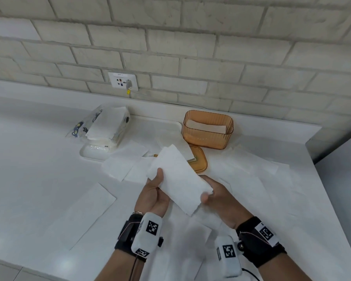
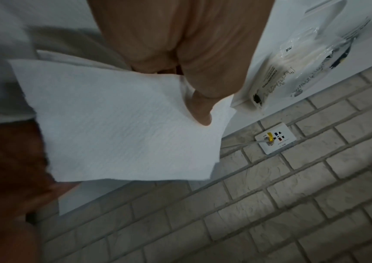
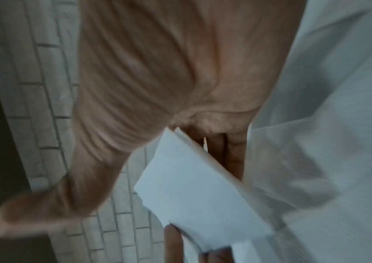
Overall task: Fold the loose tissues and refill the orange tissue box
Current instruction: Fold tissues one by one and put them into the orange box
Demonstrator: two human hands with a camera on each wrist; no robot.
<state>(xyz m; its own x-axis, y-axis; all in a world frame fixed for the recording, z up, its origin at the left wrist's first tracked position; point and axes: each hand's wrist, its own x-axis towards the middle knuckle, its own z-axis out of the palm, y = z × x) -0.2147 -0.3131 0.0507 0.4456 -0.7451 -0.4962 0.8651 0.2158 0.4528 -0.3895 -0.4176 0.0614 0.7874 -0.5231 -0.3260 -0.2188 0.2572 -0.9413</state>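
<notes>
Nearest, both hands hold one folded tissue (image 1: 178,179) up off the counter (image 1: 39,179); the left hand (image 1: 154,191) grips its far-left edge with the thumb on top and the fingers beneath, and the left wrist view shows that thumb pressed flat on the paper; the right hand (image 1: 219,197) pinches the near-right corner between thumb and fingers, and the right wrist view, though blurred, shows several stacked layers at the edge it holds. Judging from that, the fold on this sheet looks finished or nearly so, and the step in hand is squaring it before it goes into the box.

Around and under the hands, loose tissues (image 1: 85,211) lie flat and overlapping across the counter, so much of the folding appears still to come. Just beyond the held tissue lies the orange lid (image 1: 200,159), partly covered by a sheet; behind it stands the orange tissue box (image 1: 208,129), open, with what looks like folded tissue low inside and plenty of room above. To the left, a plastic tissue pack (image 1: 101,126) rests on a white tray (image 1: 91,153); on the brick wall behind is a socket (image 1: 123,81).

The next move likely calls for carrying the tissue forward over the lid and lowering it flat into the box without letting the layers spring open.
</notes>
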